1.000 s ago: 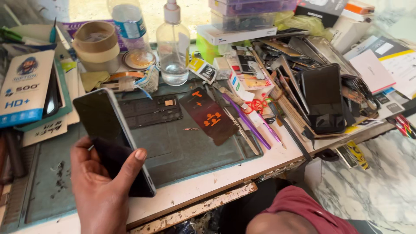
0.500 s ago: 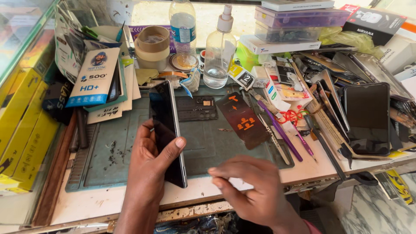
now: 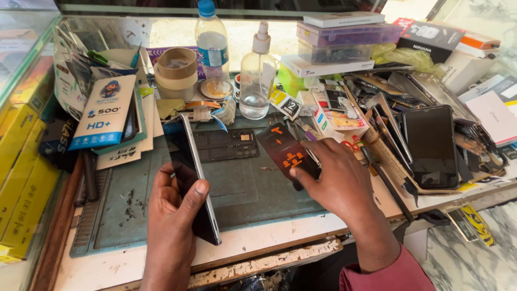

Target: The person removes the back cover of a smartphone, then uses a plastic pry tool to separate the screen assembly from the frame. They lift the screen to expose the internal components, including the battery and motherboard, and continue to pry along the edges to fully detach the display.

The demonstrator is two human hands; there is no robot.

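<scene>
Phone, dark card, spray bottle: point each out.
Phone (image 3: 189, 178), head view, dark screen above the thumb.
Dark card (image 3: 281, 149), head view, its orange-marked face.
Spray bottle (image 3: 255, 81), head view, clear body.

Bright daylight floods in from beyond the far edge of the worktop (image 3: 280, 245), where the pale ground behind the clear plastic bottle (image 3: 212, 46) and spray bottle (image 3: 254, 75) is washed out. Shadows are soft and short. The glossy black phone (image 3: 189, 178) in the left hand (image 3: 171, 226) carries a faint sheen, as does the dark screen (image 3: 431, 143) near the right edge. Focus is sharp throughout; straight lines bow slightly toward the corners, and the glass case (image 3: 21, 48) at left shows reflections.
</scene>
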